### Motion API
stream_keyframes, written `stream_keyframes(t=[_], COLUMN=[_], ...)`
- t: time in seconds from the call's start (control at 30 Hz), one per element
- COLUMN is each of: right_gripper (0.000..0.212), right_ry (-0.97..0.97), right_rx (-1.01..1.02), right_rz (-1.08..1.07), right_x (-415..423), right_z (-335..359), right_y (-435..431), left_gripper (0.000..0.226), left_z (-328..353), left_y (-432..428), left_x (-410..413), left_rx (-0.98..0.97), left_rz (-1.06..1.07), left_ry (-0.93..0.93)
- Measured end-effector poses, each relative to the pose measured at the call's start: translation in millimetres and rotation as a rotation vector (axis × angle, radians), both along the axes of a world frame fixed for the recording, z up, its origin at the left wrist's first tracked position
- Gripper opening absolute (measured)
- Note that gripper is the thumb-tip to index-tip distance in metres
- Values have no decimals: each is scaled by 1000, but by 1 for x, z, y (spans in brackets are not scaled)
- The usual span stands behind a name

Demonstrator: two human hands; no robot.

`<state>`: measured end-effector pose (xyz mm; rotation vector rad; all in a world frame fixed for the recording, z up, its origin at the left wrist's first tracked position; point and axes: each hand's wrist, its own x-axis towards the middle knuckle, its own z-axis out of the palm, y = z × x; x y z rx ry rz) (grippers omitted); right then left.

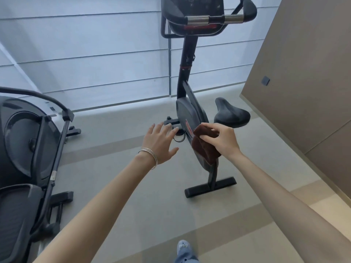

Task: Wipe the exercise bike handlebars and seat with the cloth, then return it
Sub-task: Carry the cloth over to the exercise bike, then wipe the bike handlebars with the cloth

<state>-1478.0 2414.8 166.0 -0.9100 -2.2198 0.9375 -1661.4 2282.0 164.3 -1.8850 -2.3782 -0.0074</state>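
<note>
One cloth (205,147), dark brown and folded, hangs from my right hand (222,139); I pinch its top edge between thumb and fingertips while the rest droops in front of the bike's body (191,118). It touches neither surface I have to wipe: the seat (232,113) sits just beyond and to the right of my right hand, and the handlebars (214,19) are well above, at the top of the post. My left hand (161,143) is empty, fingers spread wide, reaching toward the cloth's free side with nothing in its grasp.

I judge I'm at the readying stage, with no wiping begun. To do it well, I should take the dangling half with my left hand and bunch or refold it into a flat pad, so a broad face meets the bars rather than a loose corner. Starting high makes sense: wrap the pad around the black grips and the shiny metal sections, then come down to the seat. A pinch this light could let the cloth slip, so I want a fuller grip first
</note>
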Motion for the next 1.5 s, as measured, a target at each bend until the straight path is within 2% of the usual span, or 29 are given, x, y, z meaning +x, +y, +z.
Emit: stream_keyframes(t=[0.3,0.83,1.2,1.5], right_gripper=[41,36,37,44], right_ry=[-42,19,51,74], right_rx=[27,95,116,166], right_rz=[-43,-295,-364,-401], right_x=[-61,-215,-257,-287], right_z=[11,56,68,97], right_y=[80,181,252,355], left_gripper=[68,67,66,67], left_z=[4,50,62,102], left_y=[85,223,321,431], left_x=[-67,-240,-280,-313], left_rx=[33,67,149,239], left_rz=[-60,-302,-396,-390], left_ry=[13,65,45,133])
